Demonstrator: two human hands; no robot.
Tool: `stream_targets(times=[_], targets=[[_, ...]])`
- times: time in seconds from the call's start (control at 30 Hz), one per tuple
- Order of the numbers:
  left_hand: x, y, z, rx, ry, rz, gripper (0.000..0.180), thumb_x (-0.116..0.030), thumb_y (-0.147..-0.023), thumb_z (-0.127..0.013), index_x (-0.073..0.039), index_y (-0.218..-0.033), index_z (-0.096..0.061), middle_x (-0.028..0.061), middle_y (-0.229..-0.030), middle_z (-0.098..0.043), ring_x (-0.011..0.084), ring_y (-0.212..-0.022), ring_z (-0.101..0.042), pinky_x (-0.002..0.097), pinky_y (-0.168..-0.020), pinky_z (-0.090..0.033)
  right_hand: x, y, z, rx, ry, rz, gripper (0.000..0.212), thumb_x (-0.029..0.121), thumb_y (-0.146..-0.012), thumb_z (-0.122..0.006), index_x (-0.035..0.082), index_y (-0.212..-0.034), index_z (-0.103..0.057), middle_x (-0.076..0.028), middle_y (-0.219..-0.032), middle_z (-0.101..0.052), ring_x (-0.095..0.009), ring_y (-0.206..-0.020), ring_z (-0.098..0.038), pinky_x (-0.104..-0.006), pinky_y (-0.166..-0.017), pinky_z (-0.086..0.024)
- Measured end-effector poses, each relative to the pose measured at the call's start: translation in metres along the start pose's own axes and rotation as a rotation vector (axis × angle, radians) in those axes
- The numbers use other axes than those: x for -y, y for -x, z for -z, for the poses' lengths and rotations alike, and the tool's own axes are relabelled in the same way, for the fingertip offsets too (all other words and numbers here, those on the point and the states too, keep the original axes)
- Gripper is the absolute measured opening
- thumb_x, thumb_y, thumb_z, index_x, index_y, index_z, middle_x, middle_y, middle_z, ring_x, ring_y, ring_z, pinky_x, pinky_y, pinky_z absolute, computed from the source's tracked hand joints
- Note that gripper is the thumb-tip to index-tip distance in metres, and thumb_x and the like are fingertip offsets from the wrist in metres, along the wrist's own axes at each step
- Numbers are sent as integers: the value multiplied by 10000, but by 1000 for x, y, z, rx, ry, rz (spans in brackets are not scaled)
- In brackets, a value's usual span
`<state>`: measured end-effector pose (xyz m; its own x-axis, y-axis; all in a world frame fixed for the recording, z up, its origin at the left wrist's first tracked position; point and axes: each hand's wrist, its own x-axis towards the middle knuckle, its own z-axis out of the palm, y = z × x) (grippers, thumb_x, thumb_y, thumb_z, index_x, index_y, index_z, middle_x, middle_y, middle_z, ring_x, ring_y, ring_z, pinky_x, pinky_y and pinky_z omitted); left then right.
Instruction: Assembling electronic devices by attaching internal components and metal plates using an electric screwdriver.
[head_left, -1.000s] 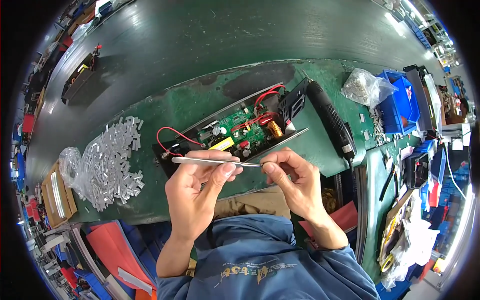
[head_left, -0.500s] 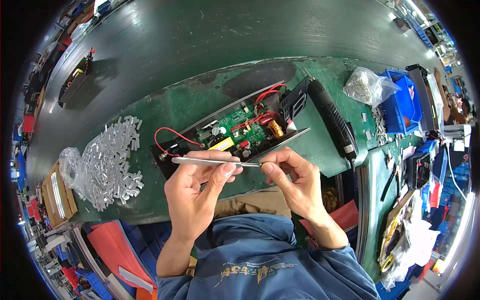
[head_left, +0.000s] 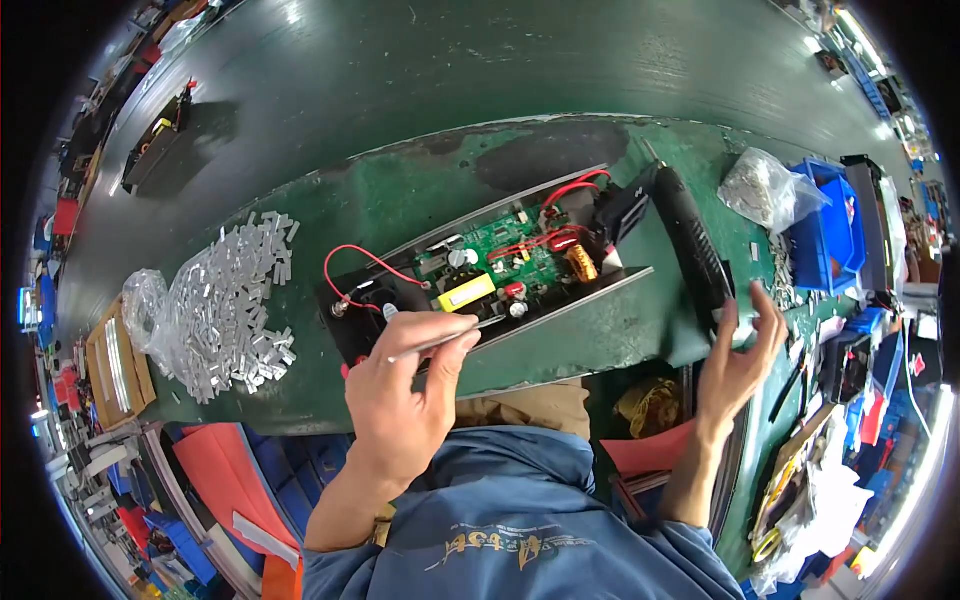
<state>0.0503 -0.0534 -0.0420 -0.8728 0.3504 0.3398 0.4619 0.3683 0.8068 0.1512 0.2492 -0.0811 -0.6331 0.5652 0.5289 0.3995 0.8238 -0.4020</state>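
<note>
My left hand [head_left: 400,405] is closed round slim metal tweezers [head_left: 436,344], pinched between thumb and fingers, with their tip over the near side of an open metal case [head_left: 575,306]. In the case lies a green circuit board [head_left: 500,234] with a yellow-wrapped transformer [head_left: 467,292], a copper coil [head_left: 581,264] and red wires [head_left: 372,258]. I cannot make out whether the tweezers' tip holds anything. My right hand [head_left: 733,370], fingers apart, is beside the lower end of a black electric screwdriver [head_left: 688,232]; whether it touches the tool is unclear.
A heap of small silvery pieces [head_left: 235,310] spills from a clear bag at the left, beside a cardboard box [head_left: 103,365]. Right of the screwdriver are a plastic bag [head_left: 765,190] and blue bins [head_left: 825,235]. Another unit [head_left: 158,145] stands on the dark green surface beyond.
My right hand has left the tweezers' tip and moved right to the screwdriver, its fingers opening. My left hand has turned, and the tweezers now slant. The view has shifted slightly.
</note>
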Motion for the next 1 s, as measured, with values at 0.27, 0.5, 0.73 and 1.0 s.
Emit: stream_targets(times=[0.27,0.5,0.73,1.0], targets=[[11,4,-1,64,-172,-28,180,50,-876,-743,3,-1032,-666,142,-963,-739,264,-803,-725,319,-684,-562,-6,11,3,362,-11,-80,554,126,-914,-742,17,-1419,-543,-197,-1159,-616,-359,-1052,-613,-460,-928,-475],[11,-2,-2,130,-249,-79,233,18,-863,-764,-16,-1062,-647,125,-943,-754,251,-770,-741,305,-611,-570,9,85,56,750,-492,-573,664,99,-805,-748,15,-1389,-444,-97,-1074,-616,-182,-969,-594,-327,-870,-486],[5,0,-5,162,-280,-8,183,43,-885,-745,0,-1040,-656,150,-965,-752,264,-842,-737,333,-733,-586,26,155,62,1244,-805,-774,505,70,-763,-817,25,-1181,-538,-47,-868,-645,-128,-743,-602,-285,-698,-499],[9,1,-6,136,-297,-68,178,39,-880,-754,19,-1035,-668,142,-954,-751,256,-818,-729,325,-706,-584,38,159,49,1246,-973,-491,561,436,-1088,-376,-6,-1424,-457,-216,-958,-663,-298,-804,-669,-400,-762,-524]])
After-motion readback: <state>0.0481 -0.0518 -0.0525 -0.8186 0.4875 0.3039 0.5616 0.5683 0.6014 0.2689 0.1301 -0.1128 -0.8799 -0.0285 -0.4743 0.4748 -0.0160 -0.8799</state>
